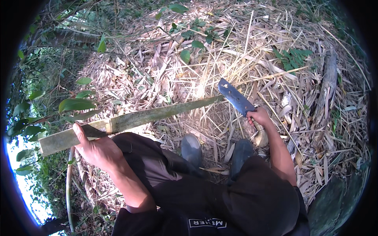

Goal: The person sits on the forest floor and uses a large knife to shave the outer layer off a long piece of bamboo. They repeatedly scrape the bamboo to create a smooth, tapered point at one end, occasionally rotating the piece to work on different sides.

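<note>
A long, flat split bamboo strip (157, 116) slants across the view, its left end lower and nearer me. My left hand (99, 151) is closed around it close to that end, thumb on top. At the far right end, the strip meets or passes behind the dark, broad blade of a machete (236, 98); whether they touch I cannot tell. My right hand (260, 117) grips the machete where blade and handle join. Its pale handle end (260, 138) sticks out below my fist, and the blade points up and to the left.
Dry bamboo leaves and pale shavings (236, 67) cover the ground ahead. My boots (191, 149) stand just below the strip. Leafy branches (76, 104) hang at the left, close to the strip's end. A weathered log (327, 86) lies at the right.
</note>
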Motion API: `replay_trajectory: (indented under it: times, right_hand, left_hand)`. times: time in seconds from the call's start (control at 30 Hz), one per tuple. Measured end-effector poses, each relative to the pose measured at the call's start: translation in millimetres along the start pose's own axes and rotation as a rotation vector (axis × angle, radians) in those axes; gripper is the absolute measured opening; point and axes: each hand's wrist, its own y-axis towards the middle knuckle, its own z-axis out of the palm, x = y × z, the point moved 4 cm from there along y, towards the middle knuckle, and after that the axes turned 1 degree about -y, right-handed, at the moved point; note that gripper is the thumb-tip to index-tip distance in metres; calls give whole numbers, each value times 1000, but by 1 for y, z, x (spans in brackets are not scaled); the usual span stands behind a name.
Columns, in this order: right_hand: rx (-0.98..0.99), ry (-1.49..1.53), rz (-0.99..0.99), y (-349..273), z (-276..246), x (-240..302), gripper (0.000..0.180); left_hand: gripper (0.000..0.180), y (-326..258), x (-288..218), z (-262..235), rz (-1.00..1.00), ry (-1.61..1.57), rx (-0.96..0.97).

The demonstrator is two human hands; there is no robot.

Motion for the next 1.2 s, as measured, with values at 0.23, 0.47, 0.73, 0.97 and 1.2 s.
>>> replay_trajectory:
  times: [0.23,0.47,0.73,0.97,1.2]
  right_hand:
    - [-12,-15,-16,-3,4,4,22]
    - [5,-30,-17,-2,0,1,24]
    - [108,-3,6,-10,-1,6,18]
    - [-19,-236,-92,-22,5,6,29]
    - [-288,-461,-270,-81,16,59,27]
  left_hand:
    - [20,27,-57,-20,32,-40,28]
    - [30,9,-22,3,-156,-6,13]
    - [24,-9,-12,37,-398,-360,646]
    - [35,-18,-44,45,-234,-417,623]
    - [35,-52,-8,61,-255,-358,811]
